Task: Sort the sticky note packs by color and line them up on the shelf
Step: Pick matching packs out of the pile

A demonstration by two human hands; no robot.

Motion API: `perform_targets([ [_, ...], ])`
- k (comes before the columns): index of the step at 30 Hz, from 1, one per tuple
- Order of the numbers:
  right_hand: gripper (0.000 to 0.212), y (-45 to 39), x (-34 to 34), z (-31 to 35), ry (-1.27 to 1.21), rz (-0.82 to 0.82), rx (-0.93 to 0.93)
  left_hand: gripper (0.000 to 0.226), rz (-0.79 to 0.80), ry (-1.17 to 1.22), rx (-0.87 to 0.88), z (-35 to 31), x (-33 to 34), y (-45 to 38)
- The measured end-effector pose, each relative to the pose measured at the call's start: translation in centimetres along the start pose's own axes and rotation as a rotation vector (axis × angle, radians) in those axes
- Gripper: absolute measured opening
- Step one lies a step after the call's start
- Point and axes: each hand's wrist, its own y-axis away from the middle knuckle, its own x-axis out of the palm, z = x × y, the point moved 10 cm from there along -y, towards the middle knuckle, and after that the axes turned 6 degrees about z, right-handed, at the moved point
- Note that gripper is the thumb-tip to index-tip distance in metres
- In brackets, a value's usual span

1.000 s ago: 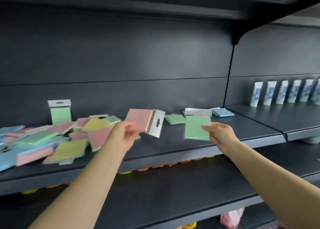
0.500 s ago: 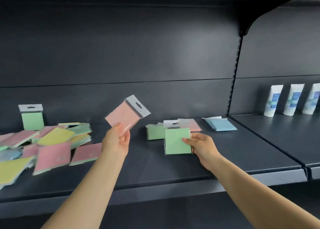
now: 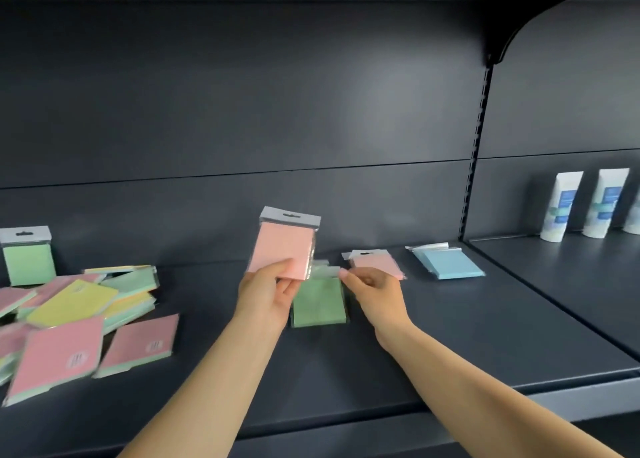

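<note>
- Leaning against the back wall at far left is a green pack (image 3: 28, 263), with a loose pile of pink, yellow and green packs (image 3: 74, 315) on the shelf (image 3: 450, 347) beside it.
- I hold a pink pack (image 3: 284, 250) upright in my left hand (image 3: 268, 295), thumb and fingers curled round its lower edge.
- My right hand (image 3: 375, 293) pinches the clear flap of a green pack lying flat (image 3: 318, 305).
- Behind that hand lies a pink pack on the shelf (image 3: 375, 260), then a blue pack (image 3: 446, 263).
- White tubes (image 3: 585, 208) stand at far right.
</note>
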Motion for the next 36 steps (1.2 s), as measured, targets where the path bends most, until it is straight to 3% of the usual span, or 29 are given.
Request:
perform_targets([
  [3, 0.018, 0.7, -2.0, 1.5, -0.210, 0.003, -0.079, 0.024, 0.047, -0.059, -0.057, 3.3, 3.5, 0.6],
  [7, 0.013, 0.4, -5.8, 2.4, -0.218, -0.014, -0.179, 0.026, 0.105, -0.140, -0.111, 8.3, 7.4, 0.9],
  [10, 0.010, -0.9, -9.2, 1.4, -0.212, -0.038, -0.146, 0.032, 0.083, -0.188, -0.122, 11.3, 8.3, 0.2],
  [15, 0.014, -3.0, -11.6, -0.3, -0.274, 0.110, -0.045, 0.040, 0.036, -0.233, -0.148, 15.4, 9.2, -0.4],
  [20, 0.009, -5.4, -13.2, -1.5, -0.238, 0.104, -0.003, 0.027, -0.049, -0.515, 0.079, 12.4, 8.9, -0.5],
  [26, 0.008, -6.8, -11.9, -2.2, -0.111, 0.129, 0.015, 0.031, -0.184, -0.880, 0.184, 10.3, 7.1, -1.1],
  [30, 0.004, -7.6, -10.7, -2.1, 0.130, 0.156, -0.027, 0.026, -0.238, -1.032, 0.229, 9.6, 6.6, -1.2],
  [36, 0.017, -7.7, -9.9, -1.8, 0.409, 0.168, -0.099, 0.032, -0.278, -1.368, 0.228, 9.5, 6.7, -1.6],
])
